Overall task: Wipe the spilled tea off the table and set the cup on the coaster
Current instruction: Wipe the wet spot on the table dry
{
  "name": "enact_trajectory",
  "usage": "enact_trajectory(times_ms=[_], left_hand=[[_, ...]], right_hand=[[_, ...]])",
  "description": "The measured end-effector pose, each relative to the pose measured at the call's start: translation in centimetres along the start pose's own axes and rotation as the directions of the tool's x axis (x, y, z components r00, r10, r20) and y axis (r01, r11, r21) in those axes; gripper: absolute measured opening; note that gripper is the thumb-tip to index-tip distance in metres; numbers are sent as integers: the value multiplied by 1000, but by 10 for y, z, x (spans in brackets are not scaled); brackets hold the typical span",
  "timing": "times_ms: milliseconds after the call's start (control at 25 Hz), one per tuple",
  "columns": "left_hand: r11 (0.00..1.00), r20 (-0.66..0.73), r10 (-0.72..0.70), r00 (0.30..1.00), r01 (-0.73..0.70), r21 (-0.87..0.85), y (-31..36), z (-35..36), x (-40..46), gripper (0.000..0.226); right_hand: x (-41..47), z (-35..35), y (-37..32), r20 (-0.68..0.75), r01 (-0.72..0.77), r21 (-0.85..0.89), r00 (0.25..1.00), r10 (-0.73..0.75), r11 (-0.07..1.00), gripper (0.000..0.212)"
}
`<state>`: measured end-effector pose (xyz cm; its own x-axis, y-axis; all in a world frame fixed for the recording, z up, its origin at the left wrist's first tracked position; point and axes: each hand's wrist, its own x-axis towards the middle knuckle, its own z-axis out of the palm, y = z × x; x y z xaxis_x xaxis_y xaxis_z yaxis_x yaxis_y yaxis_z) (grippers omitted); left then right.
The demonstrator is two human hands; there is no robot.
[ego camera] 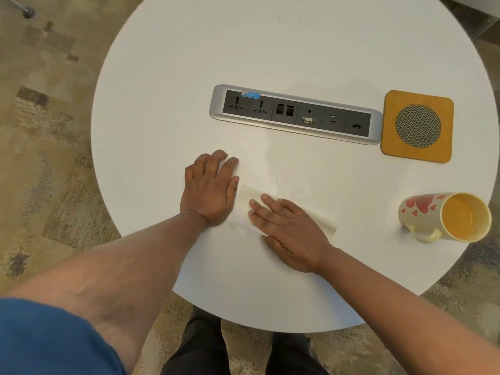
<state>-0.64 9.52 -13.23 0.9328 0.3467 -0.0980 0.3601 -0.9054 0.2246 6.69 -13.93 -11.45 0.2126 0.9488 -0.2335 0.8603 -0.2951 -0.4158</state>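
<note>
Socket strip (296,114) sticker blue, writing unreadable; cup (443,217) shows red hearts

A round white counter (270,50) carries a recessed silver power-and-data socket strip (296,114). Below lies mottled beige-brown carpet (48,131). A grey furniture foot (28,12) stands at upper left.

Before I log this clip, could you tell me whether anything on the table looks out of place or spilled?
Yes. The cup lies tipped on its side near the table's right edge, mouth toward the camera, off the coaster. A faint wet sheen spreads above the tissue that the right hand presses flat.
</note>
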Motion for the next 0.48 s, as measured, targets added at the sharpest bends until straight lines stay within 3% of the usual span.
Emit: enact_trajectory(times_ms=[200,320,400,480], left_hand=[[1000,-3,-2,1000,2,-11,-1,0,0,40],[1000,-1,-8,1000,8,-3,0,0,0,39],[1000,-1,-9,1000,9,-2,1,1,0,39],[1000,-3,-9,1000,9,-1,1,0,1,38]], right_hand=[[-15,8,-12,-11,-36,50,999,37,998,55],[-14,7,-23,-27,-106,233,993,116,967,58],[-16,2,-23,-129,-119,336,977,171,934,59],[-19,0,-14,-233,-90,190,963,134,978,56]])
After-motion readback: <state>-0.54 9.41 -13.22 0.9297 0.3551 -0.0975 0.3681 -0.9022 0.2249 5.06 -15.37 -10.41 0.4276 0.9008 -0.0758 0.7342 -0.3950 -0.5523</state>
